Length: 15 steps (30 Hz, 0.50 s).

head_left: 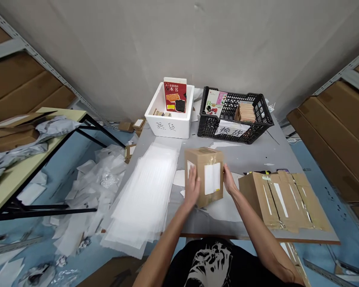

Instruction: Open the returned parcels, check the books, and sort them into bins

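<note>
A small brown cardboard box [205, 175] with a white label on its near face stands on the grey table [257, 153] in front of me. My left hand [192, 187] presses flat against the box's left side, fingers closed together on it. On the right side, my right hand [229, 180] grips the box. The box sits between both palms, resting on or just above a white sheet.
A stack of clear plastic bags [146, 195] lies at the left. Flattened cardboard boxes [284, 199] lie at the right. At the back stand a white foam box [170, 113] with a red book and a black plastic crate [235, 115]. Paper litters the floor left.
</note>
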### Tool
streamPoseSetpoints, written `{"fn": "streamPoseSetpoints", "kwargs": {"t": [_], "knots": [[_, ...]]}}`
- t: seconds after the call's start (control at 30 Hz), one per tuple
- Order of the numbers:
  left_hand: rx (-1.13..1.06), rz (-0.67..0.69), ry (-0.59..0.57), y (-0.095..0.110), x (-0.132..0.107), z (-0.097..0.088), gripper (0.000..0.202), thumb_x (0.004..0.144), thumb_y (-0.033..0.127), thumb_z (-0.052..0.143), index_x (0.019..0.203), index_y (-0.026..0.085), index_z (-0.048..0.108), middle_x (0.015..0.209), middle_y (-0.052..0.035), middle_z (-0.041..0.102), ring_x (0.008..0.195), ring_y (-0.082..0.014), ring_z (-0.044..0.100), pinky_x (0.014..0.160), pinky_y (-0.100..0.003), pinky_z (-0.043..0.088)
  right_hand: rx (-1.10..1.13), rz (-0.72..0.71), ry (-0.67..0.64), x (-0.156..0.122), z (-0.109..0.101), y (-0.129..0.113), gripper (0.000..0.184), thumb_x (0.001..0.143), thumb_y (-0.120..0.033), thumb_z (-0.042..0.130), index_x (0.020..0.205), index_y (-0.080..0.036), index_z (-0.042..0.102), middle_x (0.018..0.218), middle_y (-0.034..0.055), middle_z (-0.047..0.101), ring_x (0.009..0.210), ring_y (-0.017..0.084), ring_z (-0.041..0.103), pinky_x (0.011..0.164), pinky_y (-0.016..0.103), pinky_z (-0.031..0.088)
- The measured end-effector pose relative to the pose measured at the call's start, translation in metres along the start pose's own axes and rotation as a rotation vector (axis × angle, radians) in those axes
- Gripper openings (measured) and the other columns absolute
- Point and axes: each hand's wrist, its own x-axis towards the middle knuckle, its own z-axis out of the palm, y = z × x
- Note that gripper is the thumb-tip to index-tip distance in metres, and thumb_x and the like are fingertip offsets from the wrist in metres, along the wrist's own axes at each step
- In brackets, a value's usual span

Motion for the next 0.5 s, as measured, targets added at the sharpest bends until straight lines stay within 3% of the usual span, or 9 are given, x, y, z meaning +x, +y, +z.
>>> {"fn": "streamPoseSetpoints", "kwargs": {"t": [0.13,0.27,0.37,0.5], "knots": [[0.230,0.310,-0.055,0.031,-0.025,0.021,0.051,0.093,0.039,0.035,0.143,0.030,0.034,0.156,-0.0003,0.014,0.144,-0.0301,-0.001,0.114,-0.058,-0.001,0.192,0.036,-0.029,-0.016,-0.007,-0.005,0.071,0.078,-0.075,0.037,0.125,-0.025,0.055,0.125,0.0052,0.062,0.118,0.025,0.054,0.097,0.043,0.043],[0.249,0.470,-0.095,0.042,-0.033,0.022,0.048,0.093,0.037,0.034,0.141,0.031,0.039,0.155,-0.0029,0.021,0.144,-0.0330,0.002,0.111,-0.063,-0.005,0.287,0.022,0.019,-0.031,-0.008,-0.006,0.077,0.079,-0.078,0.025,0.127,-0.025,0.055,0.121,0.0073,0.064,0.116,0.027,0.056,0.096,0.045,0.042],[0.004,0.416,-0.028,0.030,-0.035,0.008,0.047,0.094,0.045,0.029,0.135,0.029,0.046,0.149,-0.0066,0.036,0.143,-0.0303,0.013,0.114,-0.059,0.003,0.284,-0.047,0.082,-0.038,-0.005,-0.010,0.072,0.081,-0.076,0.024,0.124,-0.027,0.055,0.120,0.0065,0.065,0.117,0.026,0.054,0.095,0.044,0.042],[-0.529,0.112,0.147,0.011,-0.035,-0.012,0.051,0.094,0.053,0.021,0.136,0.029,0.039,0.141,-0.0090,0.041,0.136,-0.0256,0.034,0.111,-0.049,0.028,0.174,-0.131,0.075,-0.047,0.004,-0.015,0.065,0.078,-0.078,0.030,0.102,-0.027,0.063,0.110,0.0056,0.067,0.111,0.026,0.056,0.094,0.042,0.043]]}}
